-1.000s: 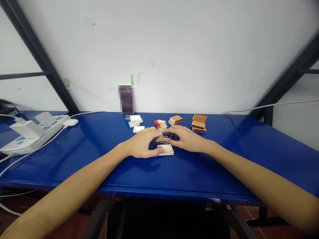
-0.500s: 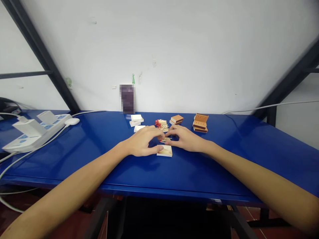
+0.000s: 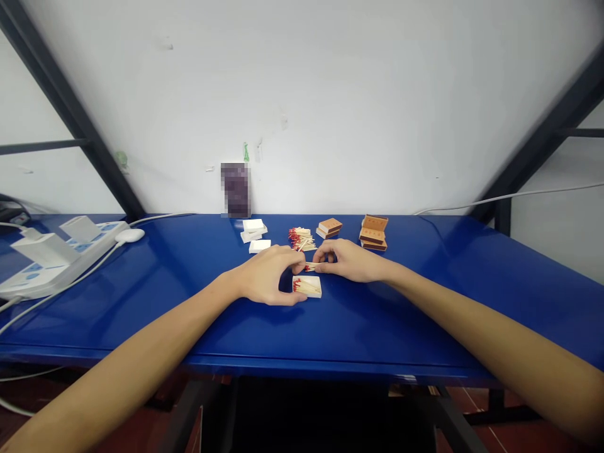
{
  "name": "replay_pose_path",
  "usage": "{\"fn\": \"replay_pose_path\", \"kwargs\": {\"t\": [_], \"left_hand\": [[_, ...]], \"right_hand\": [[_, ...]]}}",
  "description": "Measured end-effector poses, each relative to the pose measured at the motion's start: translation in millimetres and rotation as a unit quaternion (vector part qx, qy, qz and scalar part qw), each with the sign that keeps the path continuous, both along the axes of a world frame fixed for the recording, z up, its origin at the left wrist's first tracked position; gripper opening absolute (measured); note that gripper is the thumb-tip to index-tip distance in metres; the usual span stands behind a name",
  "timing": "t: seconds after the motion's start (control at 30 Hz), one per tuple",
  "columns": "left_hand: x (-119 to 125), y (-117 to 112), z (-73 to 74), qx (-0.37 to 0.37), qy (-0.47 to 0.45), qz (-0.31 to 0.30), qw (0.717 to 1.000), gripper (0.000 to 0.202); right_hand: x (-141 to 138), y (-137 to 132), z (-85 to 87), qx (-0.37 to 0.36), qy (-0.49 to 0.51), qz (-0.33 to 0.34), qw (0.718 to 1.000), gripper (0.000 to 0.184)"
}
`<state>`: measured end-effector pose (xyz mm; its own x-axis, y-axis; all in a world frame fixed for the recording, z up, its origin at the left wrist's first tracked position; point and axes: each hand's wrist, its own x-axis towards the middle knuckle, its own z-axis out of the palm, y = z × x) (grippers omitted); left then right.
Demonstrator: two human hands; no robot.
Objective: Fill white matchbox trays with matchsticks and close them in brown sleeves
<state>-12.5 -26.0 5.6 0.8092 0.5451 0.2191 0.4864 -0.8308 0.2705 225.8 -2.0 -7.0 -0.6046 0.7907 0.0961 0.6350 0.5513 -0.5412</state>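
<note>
My left hand point(image 3: 268, 275) curves around the left end of a white matchbox tray point(image 3: 317, 292). Its thumb lies along the near edge and its curled fingers are at the far edge. Inside the tray lie several red-tipped matches point(image 3: 306, 287), heads to the left. Just beyond the tray, my right hand point(image 3: 346, 261) pinches a small bunch of matches point(image 3: 310, 267) between thumb and fingers, partly hidden by the fingertips. A larger pile of red-headed matches point(image 3: 302, 239) lies behind both hands.
White trays point(image 3: 253, 229) sit back left. Orange-brown matchboxes point(image 3: 329, 228) and a stack of opened sleeves point(image 3: 374, 234) stand back right. A power strip point(image 3: 61, 267) with plugs and cables is at far left. A blurred dark panel point(image 3: 237, 190) leans on the wall.
My left thumb has moved from over the tray to its near edge, uncovering the match heads inside. My right fingers have closed on the small bunch. The view has shifted slightly.
</note>
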Motion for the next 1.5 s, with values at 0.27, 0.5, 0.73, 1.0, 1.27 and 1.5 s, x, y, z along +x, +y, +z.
{"fn": "replay_pose_path", "kwargs": {"t": [0.27, 0.5, 0.73, 1.0, 1.27, 1.5], "left_hand": [[0, 0, -0.5, -0.002, 0.003, 0.017, 1.0, 0.039], [1, 3, -4.8, 0.006, 0.004, 0.02, 1.0, 0.042], [2, 4, -6.3, 0.001, -0.017, 0.014, 1.0, 0.04], [4, 4, -6.7, -0.006, -0.016, 0.033, 0.999, 0.039], [6, 3, -8.3, -0.01, -0.023, 0.035, 0.999, 0.037], [5, 5, -9.4, -0.011, -0.035, 0.017, 0.999, 0.037]], "right_hand": [[-1, -4, -1.9, 0.04, 0.008, -0.004, 0.999, 0.029], [1, -7, 6.3, 0.065, 0.022, -0.017, 0.998, 0.035], [3, -13, 16.7, 0.048, 0.024, 0.014, 0.998, 0.034], [0, -20, 19.3, -0.015, 0.015, 0.052, 0.998, 0.032], [-5, -22, 16.2, 0.024, 0.018, 0.053, 0.998, 0.028], [-7, -21, 14.7, 0.059, 0.005, 0.065, 0.996, 0.024]]}}
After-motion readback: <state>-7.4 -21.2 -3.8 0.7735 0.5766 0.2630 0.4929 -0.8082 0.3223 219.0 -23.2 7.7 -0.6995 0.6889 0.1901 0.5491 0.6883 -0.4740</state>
